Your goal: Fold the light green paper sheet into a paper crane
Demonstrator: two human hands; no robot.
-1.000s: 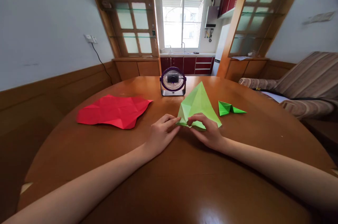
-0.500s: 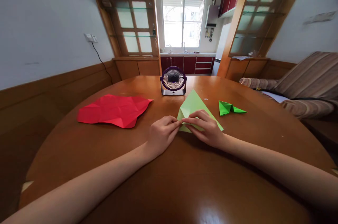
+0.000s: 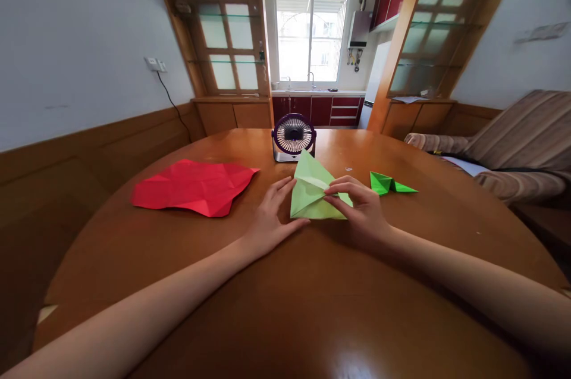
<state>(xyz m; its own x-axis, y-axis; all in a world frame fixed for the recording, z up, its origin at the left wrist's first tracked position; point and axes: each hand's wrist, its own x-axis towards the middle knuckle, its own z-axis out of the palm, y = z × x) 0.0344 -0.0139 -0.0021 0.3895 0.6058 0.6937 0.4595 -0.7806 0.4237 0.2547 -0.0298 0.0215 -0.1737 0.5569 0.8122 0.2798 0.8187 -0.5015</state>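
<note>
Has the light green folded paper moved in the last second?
Yes. The light green paper has turned and shifted left; its tip now overlaps the small fan, where earlier it stood to the fan's right.

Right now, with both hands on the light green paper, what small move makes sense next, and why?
Probably press the raised flap flat and crease it. The light green paper stands partly lifted off the table; the right hand pinches its right edge, and the left hand braces its left side, fingers spread.

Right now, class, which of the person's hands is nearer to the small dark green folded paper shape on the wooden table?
Right. The right hand lies just left of the small dark green folded paper shape; the left hand sits farther left, beyond the light green folded paper.
</note>
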